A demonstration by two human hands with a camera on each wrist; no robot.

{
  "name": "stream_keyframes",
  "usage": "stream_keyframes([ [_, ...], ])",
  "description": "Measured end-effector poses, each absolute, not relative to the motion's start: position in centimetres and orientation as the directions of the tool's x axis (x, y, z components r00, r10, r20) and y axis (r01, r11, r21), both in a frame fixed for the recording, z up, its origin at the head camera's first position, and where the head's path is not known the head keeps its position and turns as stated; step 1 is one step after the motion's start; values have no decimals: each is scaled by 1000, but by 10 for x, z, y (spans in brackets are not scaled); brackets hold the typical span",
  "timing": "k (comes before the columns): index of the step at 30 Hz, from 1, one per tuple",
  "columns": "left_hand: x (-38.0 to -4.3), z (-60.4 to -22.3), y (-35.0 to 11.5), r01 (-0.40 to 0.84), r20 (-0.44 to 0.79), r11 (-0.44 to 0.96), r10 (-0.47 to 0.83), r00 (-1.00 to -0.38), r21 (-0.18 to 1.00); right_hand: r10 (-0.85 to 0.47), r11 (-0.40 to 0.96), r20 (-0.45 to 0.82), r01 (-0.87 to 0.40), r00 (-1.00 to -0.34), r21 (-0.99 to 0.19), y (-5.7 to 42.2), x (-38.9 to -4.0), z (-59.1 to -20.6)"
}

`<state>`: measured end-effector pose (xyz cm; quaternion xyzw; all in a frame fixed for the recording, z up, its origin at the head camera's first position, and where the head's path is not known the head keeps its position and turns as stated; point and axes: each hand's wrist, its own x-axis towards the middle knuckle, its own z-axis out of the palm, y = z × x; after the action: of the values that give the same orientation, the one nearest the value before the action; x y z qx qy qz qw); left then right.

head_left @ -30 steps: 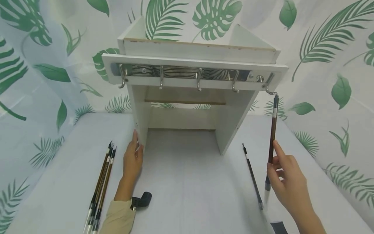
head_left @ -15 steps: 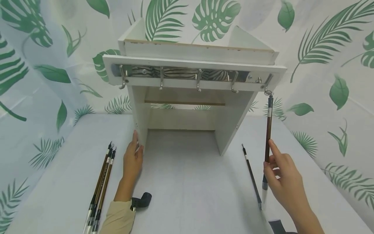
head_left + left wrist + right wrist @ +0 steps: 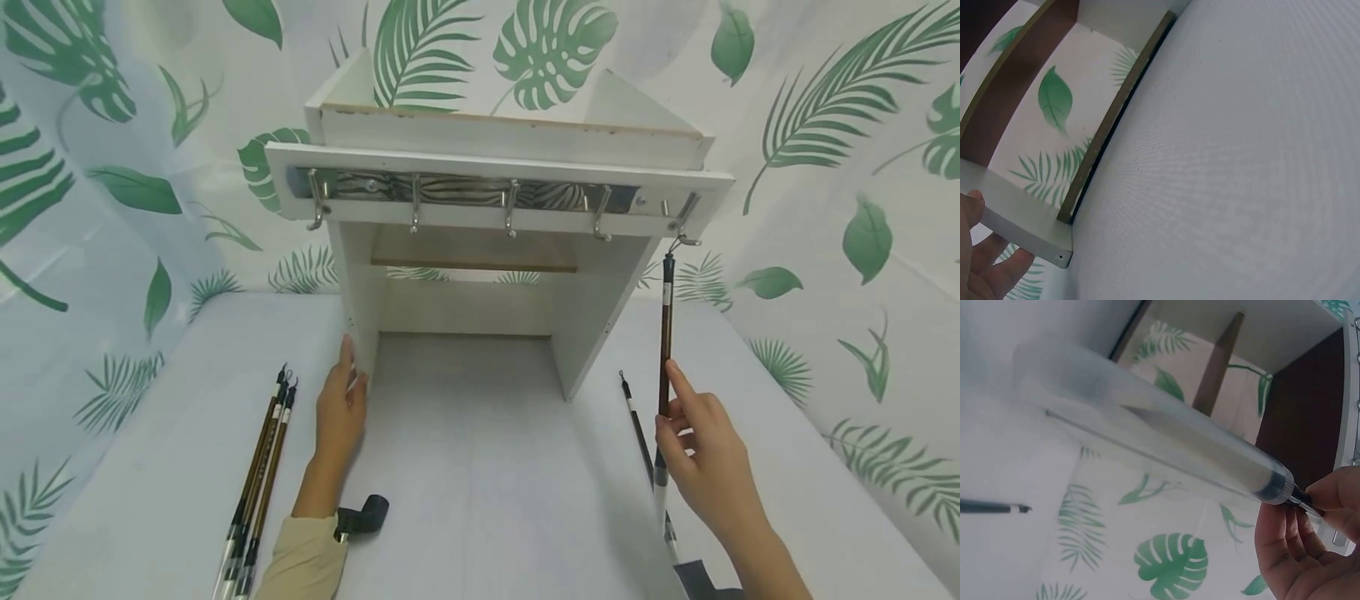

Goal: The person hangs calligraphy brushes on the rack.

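Note:
In the head view my right hand pinches a calligraphy brush, brown-handled with a clear cap over its bristles. The brush hangs nearly upright, bristles down. Its top loop meets the tip of the rightmost metal hook; whether it is over the hook I cannot tell. The capped bristles loom large in the right wrist view. My left hand holds the lower left side panel of a white wooden rack, thumb on one face and fingers on the other.
Several brushes lie bunched on the white table at left. Another brush lies right of the rack, partly behind the held one. More hooks line the rack's front rail. A leaf-patterned cloth hangs behind.
My right hand has moved left with the brush, which has swung closer to upright. Its loop has shifted from the right to the left of the hook's tip. My left hand stays put.

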<state>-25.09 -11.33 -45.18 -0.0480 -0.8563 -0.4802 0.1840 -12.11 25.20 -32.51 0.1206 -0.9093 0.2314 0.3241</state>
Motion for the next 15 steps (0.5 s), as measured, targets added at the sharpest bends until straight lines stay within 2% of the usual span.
stream_keyframes([
  [8, -252, -454, -114, 291, 394, 536, -85, -915, 793, -22, 827, 703, -408, -711, -387, 248, -134, -345],
  [15, -252, -454, -114, 260, 359, 529, -91, -929, 808, 6, 824, 740, -416, -672, -384, 247, -152, -363],
])
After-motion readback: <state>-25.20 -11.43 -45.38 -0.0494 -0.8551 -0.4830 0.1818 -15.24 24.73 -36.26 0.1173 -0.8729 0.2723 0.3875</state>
